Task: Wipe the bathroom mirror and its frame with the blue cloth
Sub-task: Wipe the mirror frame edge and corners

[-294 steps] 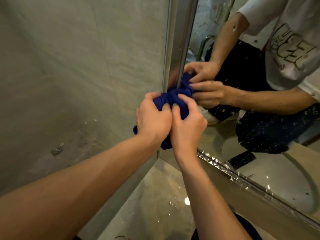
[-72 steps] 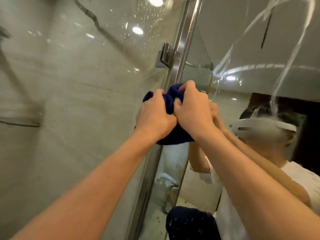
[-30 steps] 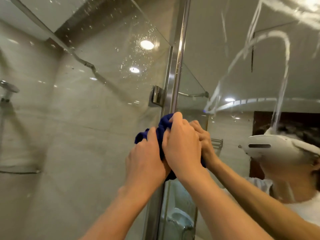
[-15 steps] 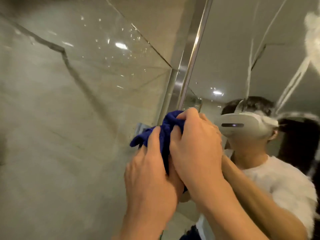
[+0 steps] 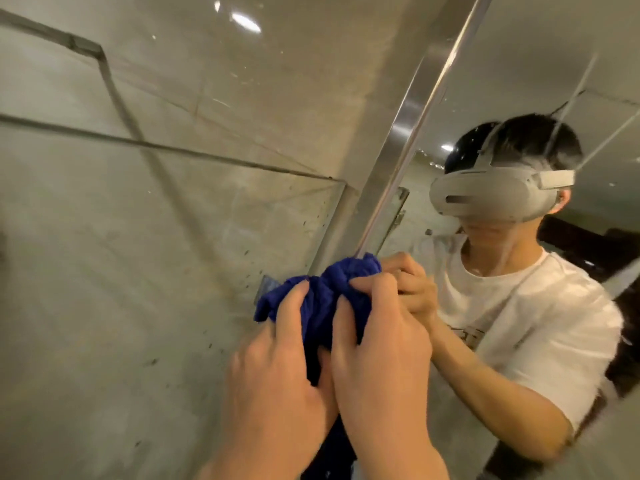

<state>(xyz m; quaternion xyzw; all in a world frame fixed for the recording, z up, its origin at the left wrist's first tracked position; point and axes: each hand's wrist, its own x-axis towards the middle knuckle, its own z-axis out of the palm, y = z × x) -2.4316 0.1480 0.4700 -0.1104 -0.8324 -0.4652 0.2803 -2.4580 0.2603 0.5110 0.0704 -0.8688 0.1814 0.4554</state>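
The blue cloth (image 5: 322, 299) is bunched around the mirror's shiny metal frame (image 5: 408, 123), which runs diagonally up to the right. My left hand (image 5: 277, 372) grips the cloth from the left side of the frame. My right hand (image 5: 377, 348) grips it from the mirror side, fingers curled into the folds. The mirror (image 5: 540, 71) fills the right of the view, with thin white streaks on its glass and a reflection of a person in a white shirt and headset.
A glossy beige tiled wall (image 5: 138, 237) takes up the left, speckled with dark spots near the frame. It reflects a glass panel edge and ceiling lights.
Both hands have slid the cloth down along the frame after moving up it earlier. The view has tilted, so the frame now leans further right.
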